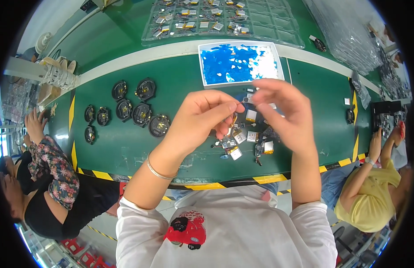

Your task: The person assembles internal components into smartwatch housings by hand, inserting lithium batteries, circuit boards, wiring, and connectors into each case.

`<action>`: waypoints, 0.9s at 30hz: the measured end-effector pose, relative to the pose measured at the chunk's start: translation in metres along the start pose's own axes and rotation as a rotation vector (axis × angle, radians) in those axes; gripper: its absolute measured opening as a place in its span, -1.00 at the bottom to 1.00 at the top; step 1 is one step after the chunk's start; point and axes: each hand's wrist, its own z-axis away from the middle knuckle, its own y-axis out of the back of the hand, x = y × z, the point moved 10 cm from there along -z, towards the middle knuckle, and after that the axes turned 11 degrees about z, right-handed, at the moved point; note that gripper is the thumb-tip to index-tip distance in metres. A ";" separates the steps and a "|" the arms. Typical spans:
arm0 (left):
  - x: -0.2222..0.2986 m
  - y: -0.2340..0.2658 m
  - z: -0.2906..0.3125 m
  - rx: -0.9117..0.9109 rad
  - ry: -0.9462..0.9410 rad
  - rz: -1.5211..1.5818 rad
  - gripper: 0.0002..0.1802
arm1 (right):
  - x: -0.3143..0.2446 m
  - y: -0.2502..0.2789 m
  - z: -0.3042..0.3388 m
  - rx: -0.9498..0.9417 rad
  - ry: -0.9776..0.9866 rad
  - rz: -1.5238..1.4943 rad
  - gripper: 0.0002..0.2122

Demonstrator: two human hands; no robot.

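My left hand (200,114) is raised over the green bench, thumb and fingertips pinched on a small part with thin wires (235,119); the fingers partly hide it. Close by on its right, my right hand (287,111) has thumb and fingers curved and apart, with nothing visible between them. Beneath both hands lies a loose pile of small silver battery packs (239,136) with yellowish edges, mixed with dark wired parts. One more silver battery pack (250,116) shows in the gap between my hands.
Several round black housings (141,114) sit at the left. Behind my hands stands a white tray (200,67) with a blue bottom and white bits. Farther back is a clear compartment tray (278,33) holding batteries. People work on both sides; striped tape (202,186) edges the bench.
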 end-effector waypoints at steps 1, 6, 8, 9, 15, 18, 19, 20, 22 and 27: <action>-0.005 -0.001 0.000 -0.008 0.026 -0.001 -0.82 | -0.001 -0.011 0.001 -0.054 0.004 -0.165 -0.82; -0.009 -0.013 0.003 -0.076 0.071 0.002 -0.83 | 0.005 -0.028 0.001 -0.201 -0.080 -0.509 -0.89; -0.006 -0.015 0.003 -0.075 0.010 -0.045 -0.85 | 0.015 -0.032 0.000 -0.164 -0.099 -0.514 -0.90; -0.003 -0.017 0.003 -0.070 -0.053 -0.091 -0.86 | 0.020 -0.034 -0.001 -0.130 -0.119 -0.519 -0.91; 0.006 -0.013 0.012 0.042 -0.263 -0.174 -0.93 | 0.006 -0.027 0.003 -0.020 0.105 -0.270 -0.92; 0.005 -0.011 0.011 0.057 -0.243 -0.222 -0.93 | 0.013 -0.027 0.002 -0.019 -0.056 -0.355 -0.92; 0.006 -0.011 0.011 0.058 -0.244 -0.221 -0.93 | 0.015 -0.026 0.002 -0.020 -0.056 -0.354 -0.92; 0.006 -0.010 0.011 0.070 -0.233 -0.209 -0.93 | 0.013 -0.018 0.002 0.042 0.016 -0.204 -0.91; 0.006 -0.007 0.010 0.083 -0.225 -0.196 -0.93 | 0.005 -0.011 0.002 0.101 0.089 -0.053 -0.90; 0.002 -0.008 0.007 0.049 -0.199 -0.292 -0.91 | -0.030 -0.012 0.008 0.181 0.405 0.345 -0.87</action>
